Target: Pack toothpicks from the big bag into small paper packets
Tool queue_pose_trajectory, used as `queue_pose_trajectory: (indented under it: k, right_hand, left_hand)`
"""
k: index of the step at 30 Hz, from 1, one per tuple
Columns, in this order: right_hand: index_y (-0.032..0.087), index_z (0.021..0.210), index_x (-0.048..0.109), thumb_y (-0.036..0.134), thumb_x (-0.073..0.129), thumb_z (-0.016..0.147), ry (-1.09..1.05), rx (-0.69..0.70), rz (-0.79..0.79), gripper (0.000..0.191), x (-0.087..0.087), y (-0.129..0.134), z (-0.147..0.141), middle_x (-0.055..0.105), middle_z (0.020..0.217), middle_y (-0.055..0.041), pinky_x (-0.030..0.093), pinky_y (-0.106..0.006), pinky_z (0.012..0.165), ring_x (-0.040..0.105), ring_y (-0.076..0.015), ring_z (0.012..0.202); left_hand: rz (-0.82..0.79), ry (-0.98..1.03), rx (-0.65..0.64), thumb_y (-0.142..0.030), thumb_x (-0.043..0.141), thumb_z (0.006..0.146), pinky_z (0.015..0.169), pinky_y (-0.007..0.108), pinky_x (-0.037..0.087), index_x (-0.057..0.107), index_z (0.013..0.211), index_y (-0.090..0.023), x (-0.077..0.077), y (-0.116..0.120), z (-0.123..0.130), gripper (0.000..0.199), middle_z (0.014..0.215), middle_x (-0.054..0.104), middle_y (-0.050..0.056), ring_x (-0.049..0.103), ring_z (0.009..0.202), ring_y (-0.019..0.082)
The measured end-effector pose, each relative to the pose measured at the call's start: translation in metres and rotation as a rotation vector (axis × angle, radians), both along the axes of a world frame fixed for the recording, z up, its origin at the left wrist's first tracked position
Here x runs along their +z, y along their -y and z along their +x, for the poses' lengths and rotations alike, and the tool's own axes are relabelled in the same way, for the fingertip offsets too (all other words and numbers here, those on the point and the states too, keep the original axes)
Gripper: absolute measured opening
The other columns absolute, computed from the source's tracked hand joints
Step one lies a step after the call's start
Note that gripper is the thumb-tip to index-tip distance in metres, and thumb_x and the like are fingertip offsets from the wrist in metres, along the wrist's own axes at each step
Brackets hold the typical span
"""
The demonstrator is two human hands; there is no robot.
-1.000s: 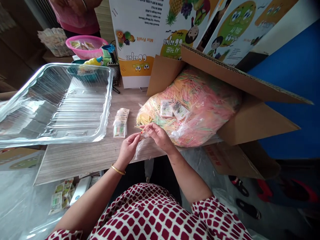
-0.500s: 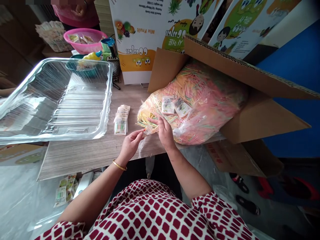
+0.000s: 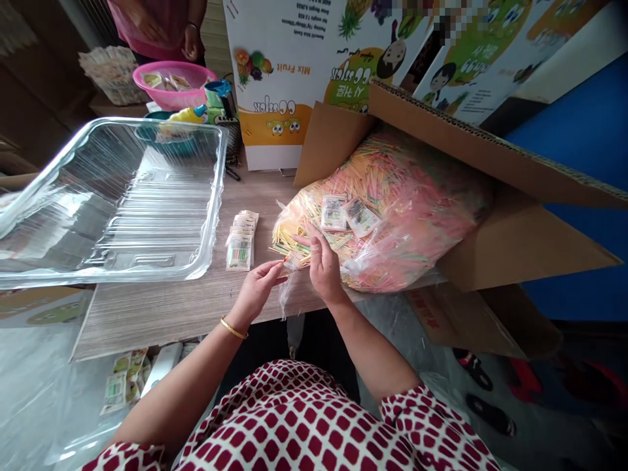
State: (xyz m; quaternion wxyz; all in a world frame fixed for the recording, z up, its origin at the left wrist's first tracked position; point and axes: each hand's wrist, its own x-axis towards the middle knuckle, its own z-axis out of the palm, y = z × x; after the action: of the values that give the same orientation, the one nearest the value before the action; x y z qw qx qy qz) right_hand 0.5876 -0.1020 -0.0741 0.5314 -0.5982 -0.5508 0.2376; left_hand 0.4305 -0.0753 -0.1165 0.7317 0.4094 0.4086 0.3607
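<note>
My left hand, with a bangle at the wrist, pinches the edge of a small clear printed packet. Just right of that packet, my right hand has its fingers stretched out over thin coloured candy sticks. Whether any stick lies against its palm is hidden. The sticks spill at the mouth of a large clear plastic bag full of more. On the bag lie two packets, one upright and one tilted. Left of my hands, several filled packets overlap in a row on the table.
A clear plastic tray stands at the left. The bag rests in an opened cardboard box at the right. Printed cartons stand behind. A pink basket is at the back left, near another person's hands.
The view has shifted slightly, so everything sits a little lower and further right. My left hand still pinches the packet; the right fingers have moved little. The other person's hands have moved apart.
</note>
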Motion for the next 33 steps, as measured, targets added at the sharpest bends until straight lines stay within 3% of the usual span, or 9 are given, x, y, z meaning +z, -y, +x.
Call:
queue_pose_trajectory:
  k: [4,8,11,14,18,23,27,30,33]
  right_hand:
    - [0.024,0.149,0.051,0.049,0.025,0.109,-0.069,0.015,0.029,0.053,0.000,0.000,-0.008,0.072,0.126,-0.0087,0.032,-0.045,0.124,0.052,-0.0218,0.139]
    - [0.025,0.134,0.065,0.057,0.038,0.105,0.015,0.181,-0.069,0.051,-0.003,-0.005,-0.005,0.059,0.146,-0.0077,0.030,-0.043,0.125,0.046,-0.0233,0.144]
    - [0.028,0.145,0.055,0.061,0.036,0.104,-0.148,0.315,-0.189,0.056,-0.001,-0.006,0.009,0.052,0.154,-0.0060,0.035,-0.043,0.123,0.047,-0.0227,0.143]
    - [0.030,0.156,0.039,0.061,0.038,0.103,-0.304,0.313,-0.239,0.061,-0.001,-0.008,0.020,0.045,0.159,-0.0075,0.045,-0.044,0.115,0.054,-0.0242,0.137]
    - [0.025,0.141,0.058,0.045,0.065,0.093,-0.148,0.328,-0.376,0.053,-0.006,-0.014,0.023,0.063,0.141,-0.0087,0.049,-0.044,0.110,0.061,-0.0263,0.128]
    - [0.025,0.147,0.050,0.050,0.053,0.099,-0.417,0.321,-0.319,0.054,-0.003,-0.017,0.026,0.062,0.142,-0.0084,0.056,-0.038,0.101,0.062,-0.0234,0.127]
    - [0.022,0.131,0.065,0.051,0.064,0.093,-0.292,0.472,-0.423,0.048,0.004,-0.015,0.033,0.070,0.127,-0.0072,0.059,-0.039,0.093,0.068,-0.0246,0.112]
    - [0.026,0.136,0.063,0.051,0.061,0.095,-0.207,0.425,-0.357,0.048,0.009,-0.013,0.033,0.067,0.134,-0.0055,0.055,-0.042,0.103,0.063,-0.0244,0.124]
    - [0.027,0.134,0.065,0.055,0.064,0.093,-0.069,0.490,-0.331,0.049,0.013,-0.014,0.030,0.063,0.141,-0.0057,0.042,-0.045,0.118,0.055,-0.0257,0.136]
  left_hand:
    - [0.022,-0.003,-0.036,-0.054,0.080,0.076,0.094,0.041,0.058,0.079,0.100,-0.015,0.003,0.001,0.004,0.046,0.111,0.074,0.010,0.066,0.106,0.025]
    - [-0.043,0.051,0.019,-0.053,0.080,0.076,0.093,0.041,0.059,0.078,0.099,-0.015,0.001,-0.002,0.004,0.045,0.113,0.072,0.010,0.065,0.107,0.025]
    - [-0.070,0.080,0.009,-0.051,0.079,0.077,0.093,0.042,0.059,0.077,0.102,-0.014,0.002,-0.007,-0.001,0.044,0.117,0.071,0.011,0.065,0.109,0.027]
    - [-0.140,0.138,-0.066,-0.048,0.076,0.082,0.093,0.041,0.060,0.076,0.107,-0.014,0.005,-0.009,-0.005,0.041,0.120,0.070,0.012,0.066,0.110,0.026]
    - [-0.236,0.272,-0.161,-0.046,0.070,0.089,0.097,0.042,0.059,0.073,0.117,-0.018,0.009,-0.007,-0.006,0.040,0.129,0.066,0.012,0.065,0.115,0.026]
    - [-0.187,0.209,-0.231,-0.028,0.082,0.078,0.093,0.034,0.058,0.072,0.118,-0.018,0.013,-0.005,-0.010,0.042,0.128,0.067,0.011,0.065,0.110,0.022]
    - [-0.181,0.182,-0.245,-0.028,0.082,0.078,0.091,0.035,0.058,0.073,0.114,-0.017,0.010,-0.005,-0.015,0.039,0.124,0.069,0.011,0.066,0.107,0.022]
    - [-0.148,0.210,-0.246,-0.029,0.081,0.080,0.098,0.037,0.056,0.074,0.116,-0.018,0.006,-0.004,-0.017,0.038,0.126,0.068,0.010,0.065,0.109,0.022]
    - [-0.145,0.255,-0.226,-0.034,0.077,0.085,0.103,0.041,0.055,0.076,0.112,-0.018,0.004,-0.001,-0.019,0.032,0.126,0.068,0.010,0.064,0.115,0.023]
